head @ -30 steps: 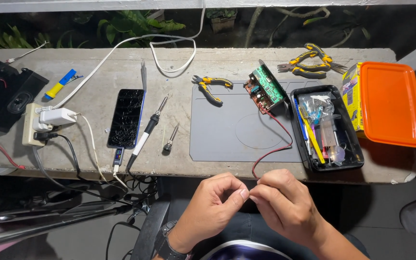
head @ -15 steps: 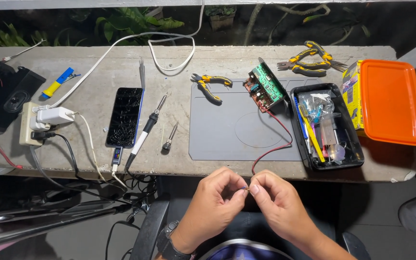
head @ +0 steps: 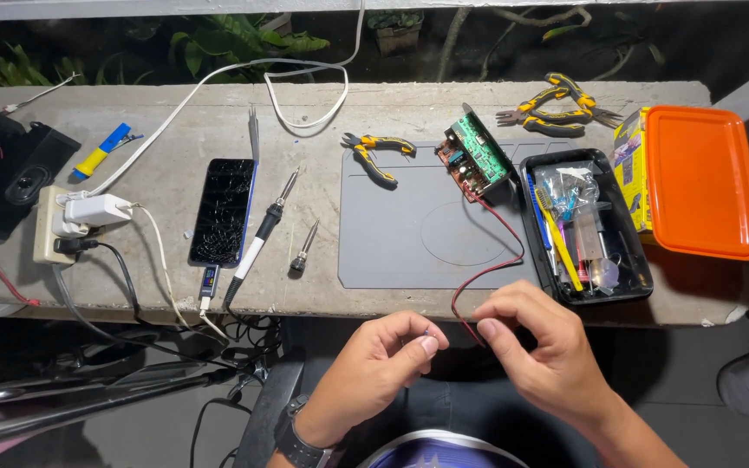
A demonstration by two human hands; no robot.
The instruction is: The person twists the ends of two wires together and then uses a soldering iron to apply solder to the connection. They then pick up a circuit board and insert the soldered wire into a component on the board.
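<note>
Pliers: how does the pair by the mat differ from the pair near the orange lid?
The small cutters lie alone, overlapping the grey mat's top-left corner; the far pliers lie off it on bare bench, seemingly two tools stacked. The small cutters look shorter, the far pliers longer. Both have yellow-and-black handles and go untouched.

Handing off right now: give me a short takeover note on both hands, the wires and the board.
Left hand: fingertips pinched on a wire end, below the bench edge.
Right hand: pinching the red and black wires beside it.
The wires run up to the green circuit board, propped at the grey mat corner.
Soldering iron lies untouched left of the mat.
Done: wire ends in hand. Left: ends not visibly joined to anything.
</note>
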